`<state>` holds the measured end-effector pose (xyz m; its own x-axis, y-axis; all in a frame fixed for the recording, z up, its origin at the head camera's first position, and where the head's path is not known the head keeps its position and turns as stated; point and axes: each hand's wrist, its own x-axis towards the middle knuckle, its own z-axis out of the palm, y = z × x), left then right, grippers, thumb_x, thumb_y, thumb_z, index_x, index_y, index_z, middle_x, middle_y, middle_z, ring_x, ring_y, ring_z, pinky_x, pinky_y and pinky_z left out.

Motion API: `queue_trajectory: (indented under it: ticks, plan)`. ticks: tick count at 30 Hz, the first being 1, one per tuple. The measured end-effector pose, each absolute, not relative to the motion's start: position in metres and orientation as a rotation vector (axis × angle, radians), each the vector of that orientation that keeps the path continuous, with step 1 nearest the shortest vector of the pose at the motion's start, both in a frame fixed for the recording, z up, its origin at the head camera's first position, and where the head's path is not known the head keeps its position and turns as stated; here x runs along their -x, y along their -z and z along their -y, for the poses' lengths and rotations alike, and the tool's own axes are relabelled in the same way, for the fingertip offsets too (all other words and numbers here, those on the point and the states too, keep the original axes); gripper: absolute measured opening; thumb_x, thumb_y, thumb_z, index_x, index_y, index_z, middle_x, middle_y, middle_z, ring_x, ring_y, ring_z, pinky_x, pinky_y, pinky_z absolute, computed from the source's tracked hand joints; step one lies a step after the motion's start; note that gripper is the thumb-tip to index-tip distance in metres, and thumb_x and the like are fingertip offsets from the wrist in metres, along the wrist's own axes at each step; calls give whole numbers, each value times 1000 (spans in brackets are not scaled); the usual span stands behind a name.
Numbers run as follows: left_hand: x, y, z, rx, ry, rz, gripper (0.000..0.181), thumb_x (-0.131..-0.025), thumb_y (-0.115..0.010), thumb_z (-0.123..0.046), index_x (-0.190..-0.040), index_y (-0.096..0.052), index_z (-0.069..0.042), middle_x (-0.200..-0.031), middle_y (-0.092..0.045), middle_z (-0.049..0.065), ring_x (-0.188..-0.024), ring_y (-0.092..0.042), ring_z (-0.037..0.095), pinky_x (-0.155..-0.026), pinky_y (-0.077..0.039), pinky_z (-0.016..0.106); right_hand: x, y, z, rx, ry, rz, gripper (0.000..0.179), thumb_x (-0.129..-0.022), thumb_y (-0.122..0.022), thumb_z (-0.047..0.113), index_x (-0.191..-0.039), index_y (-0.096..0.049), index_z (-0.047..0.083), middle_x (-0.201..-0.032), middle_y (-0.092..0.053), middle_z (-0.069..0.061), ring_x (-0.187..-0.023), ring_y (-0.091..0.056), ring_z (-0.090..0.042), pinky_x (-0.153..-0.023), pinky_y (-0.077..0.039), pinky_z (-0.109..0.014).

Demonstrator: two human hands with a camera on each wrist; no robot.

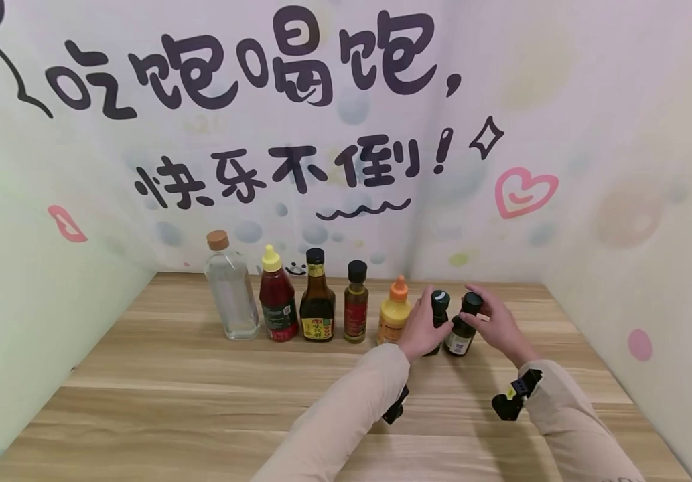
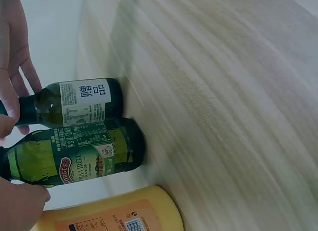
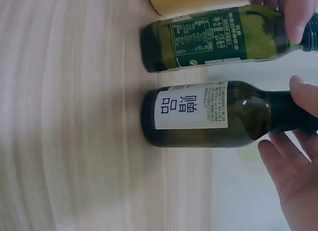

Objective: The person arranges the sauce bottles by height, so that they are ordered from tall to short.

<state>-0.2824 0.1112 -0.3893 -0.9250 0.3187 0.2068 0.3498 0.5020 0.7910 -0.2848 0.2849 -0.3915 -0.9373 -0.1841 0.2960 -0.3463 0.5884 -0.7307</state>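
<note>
My left hand [image 1: 423,331] grips the upper part of a green olive oil bottle [image 2: 82,154], which has a green label and a dark cap. Close to its right stands a second dark green bottle [image 3: 243,116] with a white label. My right hand [image 1: 498,327] holds that one by its neck, thumb on the near side and fingers behind. Both bottles are upright with their bases at the wooden table. Just left of my left hand, and partly covered by it, is a yellow squeeze bottle [image 1: 395,311] with an orange tip.
Farther left along the row stand a slim bottle with a red label [image 1: 356,313], a brown sauce bottle [image 1: 317,301], a red squeeze bottle [image 1: 277,301] and a clear bottle [image 1: 231,294]. The wooden table [image 1: 201,415] ends at a printed cloth wall [image 1: 472,221].
</note>
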Motion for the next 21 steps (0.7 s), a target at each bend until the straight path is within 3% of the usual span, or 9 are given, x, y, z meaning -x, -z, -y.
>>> queue_trajectory:
  ticks: [7, 15, 21]
  plan:
    - [279, 387, -102, 633, 1480, 2649, 76, -86, -57, -19, -143, -8, -12, -144, -21, 8, -128, -25, 20, -101, -28, 34, 282, 382, -282, -372, -1220, 2711, 79, -83, -62, 12, -143, -10, 9, -140, -19, -27, -113, -37, -47, -86, -38, -54]
    - [272, 390, -88, 797, 1409, 2566, 73, -85, -58, -13, -142, -13, -14, -141, -26, 7, -126, -28, 17, -99, -31, 31, 270, 375, -292, -412, -1235, 2690, 78, -83, -62, 16, -141, -11, 2, -132, -32, -32, -118, -32, -46, -90, -32, -57]
    - [268, 389, -67, 985, 1245, 2476, 63, -83, -59, -9, -138, -28, -10, -135, -37, 6, -122, -35, 16, -98, -32, 28, 258, 364, -296, -418, -1229, 2671, 74, -86, -59, 22, -141, -14, 2, -135, -27, -30, -122, -27, -45, -92, -27, -58]
